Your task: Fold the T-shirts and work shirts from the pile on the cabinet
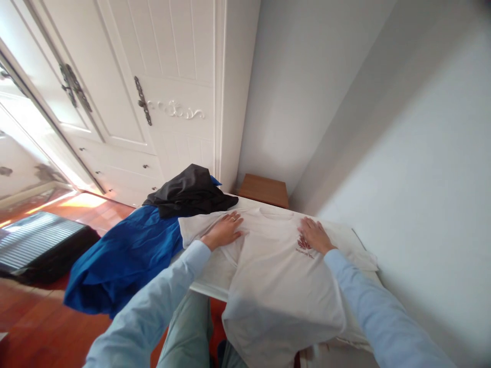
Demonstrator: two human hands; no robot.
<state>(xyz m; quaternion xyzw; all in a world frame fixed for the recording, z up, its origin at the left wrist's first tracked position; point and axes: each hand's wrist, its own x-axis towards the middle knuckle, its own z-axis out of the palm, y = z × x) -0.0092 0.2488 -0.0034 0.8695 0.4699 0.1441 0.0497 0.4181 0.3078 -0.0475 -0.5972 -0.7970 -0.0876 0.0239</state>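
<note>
A white T-shirt point(280, 286) lies spread over a white table point(210, 287), its collar at the far side and its hem hanging over the near edge. My left hand point(224, 230) rests flat near the left shoulder and sleeve, fingers stretched, a ring on one finger. On the other side, my right hand point(314, 234) lies with fingers extended on the chest, partly covering a dark red print point(304, 244). Beside the left sleeve are a blue garment point(126, 255) draped off the table and a crumpled black garment point(192, 191).
A white wardrobe point(184, 61) with dark metal handles stands behind the table. In the corner is a brown wooden piece of furniture point(264, 189). A grey wall point(414, 168) borders the right. On the reddish wooden floor point(42, 327) lies a dark ribbed suitcase point(42, 240).
</note>
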